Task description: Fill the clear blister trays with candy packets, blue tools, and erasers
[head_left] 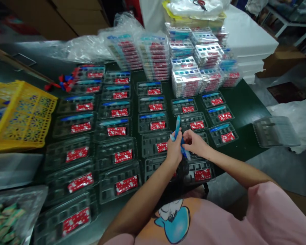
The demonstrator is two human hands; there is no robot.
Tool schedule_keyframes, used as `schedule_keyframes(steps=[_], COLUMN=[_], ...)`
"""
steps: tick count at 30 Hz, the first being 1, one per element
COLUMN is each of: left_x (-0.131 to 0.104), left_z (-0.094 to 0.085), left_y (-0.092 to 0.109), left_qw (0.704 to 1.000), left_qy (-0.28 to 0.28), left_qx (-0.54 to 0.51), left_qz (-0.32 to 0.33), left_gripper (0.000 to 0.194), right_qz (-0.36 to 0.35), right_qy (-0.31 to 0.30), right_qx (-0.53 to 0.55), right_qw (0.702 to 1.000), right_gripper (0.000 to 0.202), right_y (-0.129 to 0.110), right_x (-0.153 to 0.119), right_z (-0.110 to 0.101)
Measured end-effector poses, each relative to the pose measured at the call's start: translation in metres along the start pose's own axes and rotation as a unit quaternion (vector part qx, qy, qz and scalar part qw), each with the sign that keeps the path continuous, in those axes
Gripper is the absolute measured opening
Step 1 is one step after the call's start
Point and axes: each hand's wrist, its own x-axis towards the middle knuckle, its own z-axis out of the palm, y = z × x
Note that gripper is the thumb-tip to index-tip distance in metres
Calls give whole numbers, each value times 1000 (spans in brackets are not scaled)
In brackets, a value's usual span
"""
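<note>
Several blue pens (177, 123) are gripped in my left hand (174, 148), one light-blue end pointing up and darker ends sticking out below. My right hand (195, 143) is closed at the side of this bunch, its fingertips pinched on a blue pen (184, 149); the fingers partly hide it. Beneath both hands lie clear plastic trays with a red patterned packet (162, 147) in each. Just beyond the hands, a tray (185, 106) holds a light-blue pen along its top slot. Trays farther back and to the right carry pens too, while those in the front rows hold only red packets.
Tall stacks of filled trays (186, 83) stand at the back. On the left are a yellow basket (40, 115) and a bag of small wrapped pieces (5, 217). A stack of clear trays (276, 132) sits at the right edge. Scissors (200, 3) lie atop the far pile.
</note>
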Motion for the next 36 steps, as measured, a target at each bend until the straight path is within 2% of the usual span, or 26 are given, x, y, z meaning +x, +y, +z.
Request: schedule_keyframes(steps=[2, 4, 6, 8, 11, 13, 15, 17, 19, 20, 21, 23, 25, 27, 29, 32, 36], left_x=[2, 5, 8, 10, 9, 8, 6, 7, 8, 9, 10, 10, 7, 1, -6, -17, -27], left_z=[-1, -3, -5, -7, -10, -11, -13, -13, -13, -13, -12, -11, -11, -13, -14, -16, -16], left_y=[10, 21, 31, 38, 41, 41, 40, 39, 38, 37, 35, 31, 27, 22, 18, 12, 6], left_qw=[1000, 1000, 999, 999, 998, 997, 994, 992, 991, 992, 993, 996, 997, 997, 997, 998, 994], left_qy=[-1, 1, 6, 9, 6, 1, -3, -7, -7, -4, 1, 16, 31, 36, 32, 27, 58], left_qx=[-8, -17, -28, -42, -58, -69, -84, -97, -104, -103, -100, -85, -66, -51, -47, -57, -79], left_qz=[10, 17, 13, 0, -18, -39, -64, -81, -81, -71, -55, -13, 25, 43, 46, 21, -53], left_gripper=[40, 39, 38, 38, 38, 37, 35, 33, 32, 33, 35, 38, 41, 43, 42, 36, 27], right_qz=[-14, -47, -100, -152, -182, -189, -198, -205, -194, -177, -152, -84, -28, 2, 16, 3, -35], right_qy=[3, 32, 81, 100, 59, 37, 37, 66, 97, 91, 68, -22, -89, -104, -84, -18, 32], right_qx=[40, 12, -102, -242, -385, -418, -411, -374, -307, -262, -212, -100, 6, 62, 35, -109, -278], right_qw=[999, 998, 986, 953, 903, 888, 889, 902, 927, 944, 963, 991, 996, 993, 996, 994, 959], right_gripper=[30, 25, 23, 25, 27, 26, 22, 17, 12, 10, 12, 20, 28, 32, 26, 18, 19], right_y=[0, -1, -1, 2, 16, 25, 29, 23, 11, 4, -2, -10, -11, -8, -5, -3, -3], right_x=[13, 31, 52, 72, 95, 103, 104, 95, 76, 64, 50, 23, 0, -17, -28, -40, -50], right_z=[-9, -28, -54, -78, -98, -100, -96, -85, -68, -56, -44, -19, 2, 16, 22, 25, 27])
